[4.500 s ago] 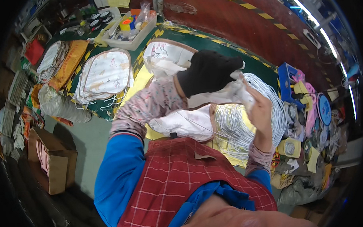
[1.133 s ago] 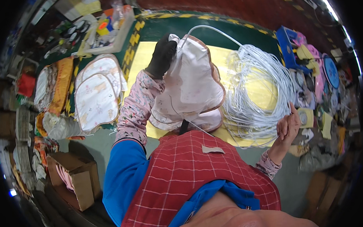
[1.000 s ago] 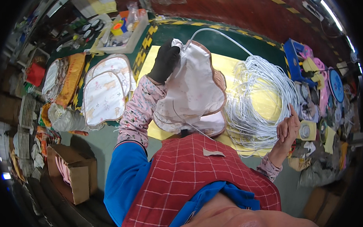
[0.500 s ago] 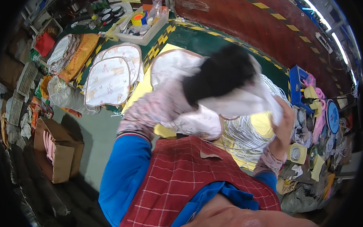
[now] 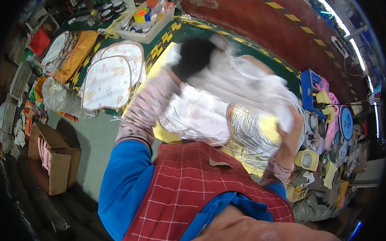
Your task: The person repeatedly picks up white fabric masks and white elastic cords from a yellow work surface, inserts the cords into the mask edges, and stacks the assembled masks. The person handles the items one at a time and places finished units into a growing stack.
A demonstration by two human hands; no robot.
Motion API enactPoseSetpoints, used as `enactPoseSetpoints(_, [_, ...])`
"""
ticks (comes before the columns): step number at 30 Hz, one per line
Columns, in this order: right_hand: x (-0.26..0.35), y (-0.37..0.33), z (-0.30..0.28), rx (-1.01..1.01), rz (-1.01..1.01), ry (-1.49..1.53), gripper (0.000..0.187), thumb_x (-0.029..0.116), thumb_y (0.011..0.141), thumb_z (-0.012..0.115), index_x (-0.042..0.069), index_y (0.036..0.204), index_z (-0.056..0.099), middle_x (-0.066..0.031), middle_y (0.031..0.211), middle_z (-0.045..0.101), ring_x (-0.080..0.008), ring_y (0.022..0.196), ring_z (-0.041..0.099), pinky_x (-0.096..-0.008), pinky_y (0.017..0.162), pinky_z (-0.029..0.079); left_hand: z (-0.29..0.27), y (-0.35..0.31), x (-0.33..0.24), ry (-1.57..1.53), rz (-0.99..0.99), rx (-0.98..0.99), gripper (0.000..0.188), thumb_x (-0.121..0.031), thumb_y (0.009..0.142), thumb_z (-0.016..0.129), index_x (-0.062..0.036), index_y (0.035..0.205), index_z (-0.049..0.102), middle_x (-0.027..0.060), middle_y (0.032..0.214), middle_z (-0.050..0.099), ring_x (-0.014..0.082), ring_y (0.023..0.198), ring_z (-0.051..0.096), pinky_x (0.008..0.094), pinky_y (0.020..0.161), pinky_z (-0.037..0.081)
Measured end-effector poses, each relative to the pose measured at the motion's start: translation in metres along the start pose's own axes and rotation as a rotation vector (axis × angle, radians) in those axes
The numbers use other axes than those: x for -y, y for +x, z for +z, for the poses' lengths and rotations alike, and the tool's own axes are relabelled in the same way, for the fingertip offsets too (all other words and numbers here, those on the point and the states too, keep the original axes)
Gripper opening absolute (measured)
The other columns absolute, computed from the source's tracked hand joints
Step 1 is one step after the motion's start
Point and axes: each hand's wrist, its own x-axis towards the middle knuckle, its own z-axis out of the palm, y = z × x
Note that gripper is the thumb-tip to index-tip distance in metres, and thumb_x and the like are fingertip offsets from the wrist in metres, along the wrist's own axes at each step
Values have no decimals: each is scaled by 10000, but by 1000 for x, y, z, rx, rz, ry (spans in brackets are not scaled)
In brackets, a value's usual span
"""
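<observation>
My left hand (image 5: 195, 56), in a black glove, is raised over the far left part of the work surface. Motion smears its fingers, so their grip does not show. A blurred white cloth piece (image 5: 247, 84) stretches from beside that glove toward my right hand (image 5: 289, 130). The bare right hand is closed on the cloth's near right end. Beneath them, a pale printed fabric panel (image 5: 199, 116) with brown edging lies over yellow sheeting. Right of the panel, a bundle of thin white cord (image 5: 249, 139) is spread out, partly behind the cloth.
Rounded printed panels (image 5: 106, 83) are stacked at the left on the green table. Behind them is a white bin (image 5: 145, 35) with tape rolls. A blue crate (image 5: 312, 91) and pink plastic parts (image 5: 331, 124) stand right. An open cardboard box (image 5: 60, 167) is at lower left.
My left hand has swung left, away from the cloth's middle. The cloth now spans the gap between my hands, uncovering more of the printed panel. My right hand stays at the cloth's right end.
</observation>
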Motion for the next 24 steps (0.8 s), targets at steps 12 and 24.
enactPoseSetpoints(12, [-10, 9, 14, -6, 115, 158, 211, 158, 870, 566, -9, 998, 587, 51, 584, 506, -3, 366, 370, -154, 334, 233, 4, 1, -44, 472, 276, 273, 437, -335, 692, 682, -164, 1089, 617, 137, 819, 632, 280, 744, 631, 362, 631, 487])
enactPoseSetpoints(24, [-15, 64, 22, -534, 433, 272, 331, 302, 914, 446, 5, 993, 570, -21, 518, 492, -89, 375, 392, -230, 371, 313, -115, 8, 47, 775, 532, 383, 186, -109, 784, 617, -20, 947, 621, 139, 859, 644, 292, 793, 614, 357, 674, 490])
